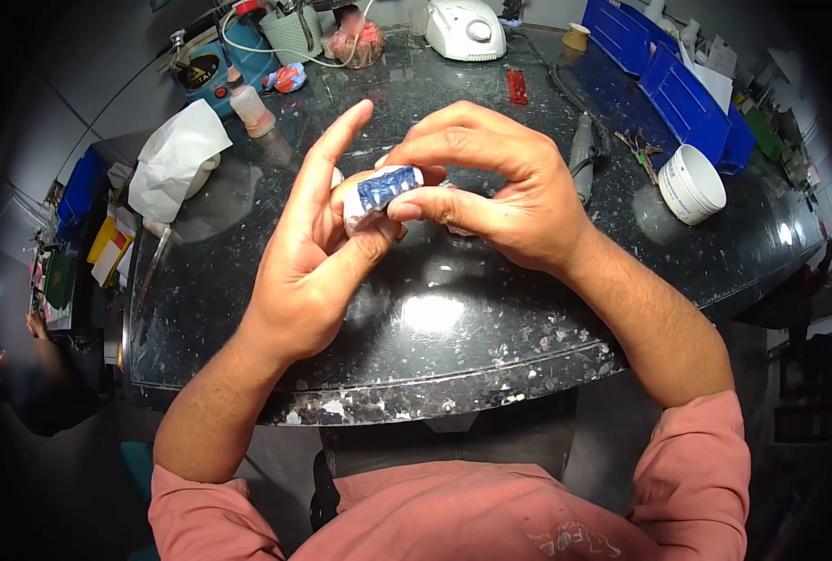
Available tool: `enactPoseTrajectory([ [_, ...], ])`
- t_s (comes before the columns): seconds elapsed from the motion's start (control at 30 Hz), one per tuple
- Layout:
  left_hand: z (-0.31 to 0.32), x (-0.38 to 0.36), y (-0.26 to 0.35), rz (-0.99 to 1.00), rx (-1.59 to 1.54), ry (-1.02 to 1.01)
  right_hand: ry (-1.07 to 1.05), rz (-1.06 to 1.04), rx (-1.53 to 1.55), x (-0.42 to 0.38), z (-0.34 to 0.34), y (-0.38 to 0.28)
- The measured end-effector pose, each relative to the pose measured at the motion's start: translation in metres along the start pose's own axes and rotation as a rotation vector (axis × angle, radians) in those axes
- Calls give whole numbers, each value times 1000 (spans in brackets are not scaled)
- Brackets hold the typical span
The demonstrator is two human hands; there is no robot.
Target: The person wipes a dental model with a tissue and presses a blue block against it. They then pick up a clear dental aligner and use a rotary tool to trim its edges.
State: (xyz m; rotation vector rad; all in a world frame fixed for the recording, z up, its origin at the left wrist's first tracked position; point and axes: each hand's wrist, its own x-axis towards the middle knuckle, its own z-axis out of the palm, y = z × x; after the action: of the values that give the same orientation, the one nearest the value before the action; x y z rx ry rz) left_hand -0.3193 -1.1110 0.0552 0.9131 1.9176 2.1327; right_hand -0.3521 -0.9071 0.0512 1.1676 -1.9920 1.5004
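Head view, and both my hands are up over the black worktop [509,309], meeting on one small blue-and-white piece [385,192]; take that piece as the centre of the dial, with twelve at the far side of the worktop. My left hand [296,248] comes in from seven o'clock, thumb against the near edge of the piece, index finger lifted clear and pointing up toward twelve; the other fingers are partly hidden behind it, so I cannot tell how they all sit. My right hand [521,187] reaches in from four, pinching the piece between thumb and forefinger, with the dark blue face turned up to me; the paler body shows at its ends.

Round the dial now: a white control box [467,33] at one; a small red piece [517,87] at two; a grey handpiece [581,154] near three, and beyond it a white tub [692,185], tilted; blue bins [701,103] between two and three; a crumpled white sheet [180,161] at nine; a bottle [250,105] at ten, upright just in front of a teal machine [220,79].
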Motion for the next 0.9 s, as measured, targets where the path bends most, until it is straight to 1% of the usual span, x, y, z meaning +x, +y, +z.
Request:
enactPoseTrajectory([
  [0.03,0,-1,1,2,27,11,1,-1,-1,1,0,1],
  [0.1,-1,-1,3,6,54,23,21,-136,-127,2,-1,3],
  [0.13,-4,0,5,41,139,22,20,-137,-127,2,-1,3],
  [0.17,-6,1,6,75,223,21,44,-86,-81,2,-1,2],
  [0.2,-4,0,4,108,141,63,69,-34,-36,1,-1,2],
  [0.33,-5,-2,9,148,259,127,50,40,13,2,-2,-9],
  [0.4,-5,-3,8,157,309,145,53,45,17,2,-2,-13],
  [0.47,-6,-2,6,261,319,135,55,49,17,2,-2,-17],
  [0.5,-6,-2,6,264,318,135,58,12,-6,3,-2,-18],
  [0.53,-6,-3,8,244,311,132,60,-25,-27,4,-2,-19],
  [0.6,-6,-4,12,222,306,132,22,-27,-43,3,-4,-19],
  [0.67,-6,-5,14,142,339,127,-13,-25,-57,1,-3,-21],
  [0.7,-4,-3,13,143,339,127,31,109,90,0,0,-24],
  [0.73,1,0,11,153,230,163,74,242,236,0,3,-26],
  [0.77,3,2,10,162,121,199,103,210,311,0,7,-18],
  [0.8,1,2,6,163,123,202,131,178,386,0,10,-7],
  [0.87,-3,2,1,68,35,134,119,188,369,2,5,-5],
  [0.9,-3,0,5,-8,50,137,27,291,395,3,0,-9],
])
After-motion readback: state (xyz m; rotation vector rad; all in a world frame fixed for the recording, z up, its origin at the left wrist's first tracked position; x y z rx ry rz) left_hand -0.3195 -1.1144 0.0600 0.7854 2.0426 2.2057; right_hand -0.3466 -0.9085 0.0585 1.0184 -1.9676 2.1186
